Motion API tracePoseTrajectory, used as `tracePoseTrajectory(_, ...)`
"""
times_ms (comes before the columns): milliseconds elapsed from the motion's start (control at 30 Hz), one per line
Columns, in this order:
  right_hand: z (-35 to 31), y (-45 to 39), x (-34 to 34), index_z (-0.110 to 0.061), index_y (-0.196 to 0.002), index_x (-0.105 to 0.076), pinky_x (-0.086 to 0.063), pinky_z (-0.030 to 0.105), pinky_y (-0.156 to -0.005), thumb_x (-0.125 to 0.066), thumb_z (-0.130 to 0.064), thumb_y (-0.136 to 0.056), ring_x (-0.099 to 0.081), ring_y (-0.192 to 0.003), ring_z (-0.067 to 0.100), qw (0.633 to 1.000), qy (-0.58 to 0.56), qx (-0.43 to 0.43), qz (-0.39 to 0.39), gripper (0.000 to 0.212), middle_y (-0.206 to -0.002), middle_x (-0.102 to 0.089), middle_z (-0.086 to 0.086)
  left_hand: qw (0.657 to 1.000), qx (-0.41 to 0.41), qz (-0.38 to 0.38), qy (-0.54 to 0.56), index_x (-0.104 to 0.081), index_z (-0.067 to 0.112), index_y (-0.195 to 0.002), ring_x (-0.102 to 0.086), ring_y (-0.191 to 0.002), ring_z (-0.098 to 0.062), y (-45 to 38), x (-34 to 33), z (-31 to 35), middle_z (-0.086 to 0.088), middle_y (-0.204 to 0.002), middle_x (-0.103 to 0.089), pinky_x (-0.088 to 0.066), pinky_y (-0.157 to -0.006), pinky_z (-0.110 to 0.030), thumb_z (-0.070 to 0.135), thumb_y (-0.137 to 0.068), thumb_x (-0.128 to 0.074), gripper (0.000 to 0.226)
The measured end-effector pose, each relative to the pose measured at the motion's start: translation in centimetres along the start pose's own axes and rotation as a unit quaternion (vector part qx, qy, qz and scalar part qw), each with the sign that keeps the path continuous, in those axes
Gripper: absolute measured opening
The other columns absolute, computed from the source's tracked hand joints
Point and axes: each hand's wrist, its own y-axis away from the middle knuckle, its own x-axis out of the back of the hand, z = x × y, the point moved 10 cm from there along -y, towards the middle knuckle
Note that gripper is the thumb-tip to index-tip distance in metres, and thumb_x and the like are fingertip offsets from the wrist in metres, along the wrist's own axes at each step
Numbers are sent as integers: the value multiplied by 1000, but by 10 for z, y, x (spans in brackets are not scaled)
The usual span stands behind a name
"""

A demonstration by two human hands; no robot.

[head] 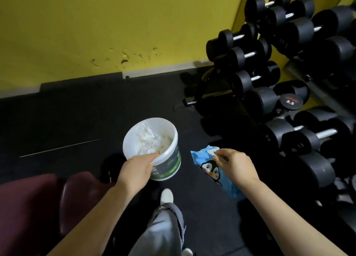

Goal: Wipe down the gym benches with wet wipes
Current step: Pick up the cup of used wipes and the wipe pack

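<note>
Wet-wipe pack (210, 169) hangs long-axis down in my right hand (236, 166), whose fingers pinch its top flap, while my left hand (137, 172) grips the bucket (154, 146) rim, bench (57, 202) lying lower left.

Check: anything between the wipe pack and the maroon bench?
Yes. The white bucket, gripped at its rim by the left hand, sits between the blue wipe pack, held by the right hand, and the maroon bench.

Gym: dumbbell rack (289, 78), black rubber floor (77, 117), maroon padded bench (38, 207).
</note>
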Motion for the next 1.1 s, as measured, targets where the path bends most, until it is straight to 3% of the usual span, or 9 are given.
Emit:
tracePoseTrajectory(100,-3,-77,-2,-26,-92,-62,-53,36,-72,-65,-52,-86,-66,-86,18,1000,12,-10,-19,27,-96,-68,-7,999,23,22,13,-59,36,-127,-63,-108,-16,-61,13,-14,16,-115,-68,-50,-90,-29,21,-98,-48,35)
tracePoseTrajectory(300,-31,-233,-2,-27,-84,-54,-53,36,-68,-65,-57,-83,-65,-80,18,999,18,-7,-42,32,-86,-67,-8,998,40,45,36,-66,36,-115,-66,-90,-11,-192,54,-47,16,-97,-71,-41,-71,-14,17,-93,-59,30)
tracePoseTrajectory(467,-60,-355,3,-24,-82,-53,-52,34,-64,-67,-53,-84,-65,-76,17,999,2,11,-49,32,-78,-65,-8,998,31,44,23,-65,34,-113,-67,-90,-11,-302,89,-62,14,-98,-71,-55,-71,-26,15,-92,-59,29)
tracePoseTrajectory(767,-101,-582,-1,-27,-95,-68,-51,29,-73,-65,-50,-87,-67,-89,16,992,0,90,-86,24,-96,-71,-7,994,77,81,6,-69,23,-117,-68,-99,-21,-495,120,-91,6,-105,-73,-47,-81,-23,10,-89,-65,31)
tracePoseTrajectory(933,-123,-706,3,-30,-104,-71,-47,20,-73,-63,-54,-87,-66,-94,12,986,6,103,-127,30,-103,-71,-10,991,125,47,-23,-56,28,-135,-60,-115,-18,-601,138,-96,6,-124,-66,-46,-92,-27,17,-101,-46,38)
tracePoseTrajectory(1100,-155,-812,6,-24,-98,-71,-51,26,-71,-65,-53,-86,-67,-88,18,981,21,110,-157,32,-95,-72,-3,985,155,69,-17,-64,22,-127,-68,-97,-24,-682,159,-127,-1,-110,-72,-53,-82,-33,14,-97,-52,33)
